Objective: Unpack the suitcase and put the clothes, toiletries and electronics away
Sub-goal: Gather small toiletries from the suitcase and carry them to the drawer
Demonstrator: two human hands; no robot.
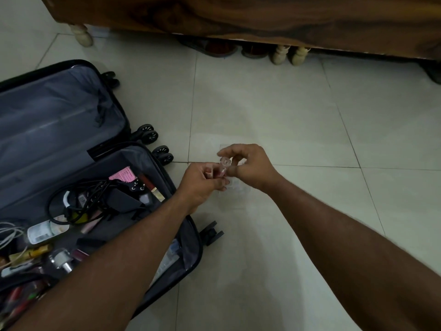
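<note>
A black suitcase lies open on the floor at the left. Its near half holds black cables, a white bottle, pink and red cosmetic tubes and several other small items. The far half is bare grey lining. Over the tiles to the right of the suitcase, both hands hold a small clear bottle with a pinkish body. My left hand grips its lower part. My right hand pinches its clear cap end. A clear plastic pouch lies on the floor under the hands, hard to make out.
A dark wooden bed frame with pale turned legs runs across the top. Shoes sit under it. Pale floor tiles spread to the right and front. The suitcase wheels stick out toward the middle.
</note>
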